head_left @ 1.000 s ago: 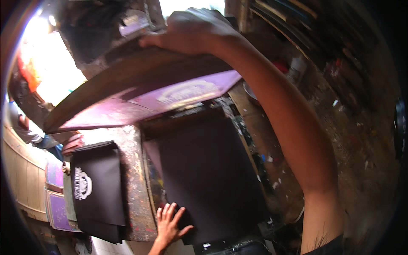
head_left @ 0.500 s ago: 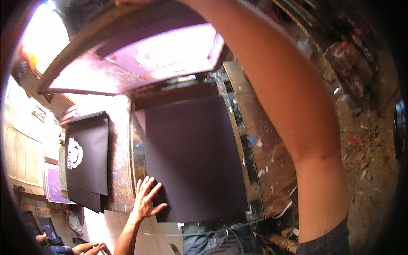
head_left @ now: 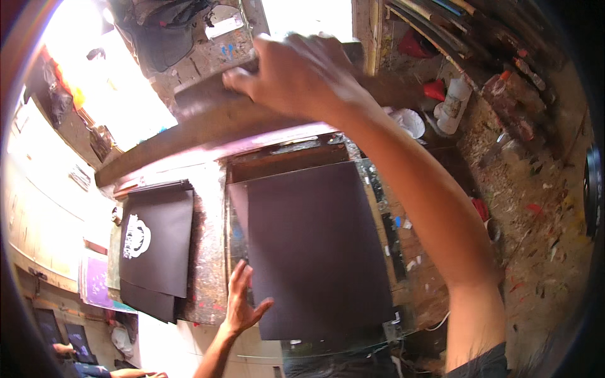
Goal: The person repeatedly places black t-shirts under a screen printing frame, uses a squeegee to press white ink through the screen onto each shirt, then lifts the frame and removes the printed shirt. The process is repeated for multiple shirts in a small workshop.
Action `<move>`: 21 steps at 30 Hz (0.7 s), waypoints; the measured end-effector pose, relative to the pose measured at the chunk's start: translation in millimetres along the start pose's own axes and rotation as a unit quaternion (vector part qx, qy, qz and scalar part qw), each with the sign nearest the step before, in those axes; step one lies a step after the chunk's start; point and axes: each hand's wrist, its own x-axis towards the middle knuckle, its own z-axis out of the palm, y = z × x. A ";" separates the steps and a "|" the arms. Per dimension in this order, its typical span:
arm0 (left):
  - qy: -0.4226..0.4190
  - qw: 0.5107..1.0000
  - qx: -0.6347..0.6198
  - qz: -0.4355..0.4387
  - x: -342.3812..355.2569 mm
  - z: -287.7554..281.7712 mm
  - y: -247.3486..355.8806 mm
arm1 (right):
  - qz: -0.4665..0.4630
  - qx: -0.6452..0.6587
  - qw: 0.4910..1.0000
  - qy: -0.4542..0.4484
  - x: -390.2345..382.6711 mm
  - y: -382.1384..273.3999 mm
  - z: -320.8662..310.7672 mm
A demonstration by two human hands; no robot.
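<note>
A black sheet [head_left: 315, 252] lies flat on a glass-topped board in front of me. Beside its lower left edge is my left hand [head_left: 242, 305], fingers extended, thumb apart, nothing held. My right arm reaches across to the far side, where my right hand [head_left: 302, 75], slightly blurred, is closed over the upper edge of a wooden screen-printing frame [head_left: 201, 129]. A dark bar [head_left: 208, 87] shows under that hand; whether it is part of the frame I cannot tell. The frame is tilted up beyond the sheet, with its pinkish mesh [head_left: 271, 137] seen nearly edge-on.
To the left, a stack of black sheets [head_left: 157, 239] bears a white print. A white bottle [head_left: 452, 104] and a red object [head_left: 435, 89] stand beyond my right arm. Another person's arm [head_left: 129, 373] shows at the lower left. A purple panel [head_left: 97, 277] leans nearby.
The frame has tipped down toward the sheet, its mesh now almost edge-on, with my right hand on it. My left hand has turned more edgewise. The whole view has shifted.
</note>
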 end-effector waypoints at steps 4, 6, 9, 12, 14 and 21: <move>0.290 0.818 -0.465 -0.171 81.1 -30.2 89.4 | -0.106 -0.147 0.973 0.146 -118.3 -3.9 31.9; 0.262 0.772 -0.463 -0.348 63.7 -17.9 101.7 | -0.099 -0.158 0.982 -0.016 -175.9 -1.5 50.3; 0.241 0.699 -0.526 -0.420 8.5 29.9 97.5 | -0.067 -0.097 0.967 -0.226 -241.1 22.0 105.4; 0.204 0.657 -0.566 -0.455 -20.3 69.0 66.3 | 0.013 0.039 0.940 -0.340 -227.6 57.0 130.2; 0.209 0.651 -0.572 -0.453 -14.0 75.5 68.9 | -0.008 0.059 0.931 -0.360 -217.4 65.1 126.4; 0.221 0.650 -0.534 -0.494 -13.6 66.8 80.8 | -0.041 -0.005 0.936 -0.350 -264.0 43.0 104.9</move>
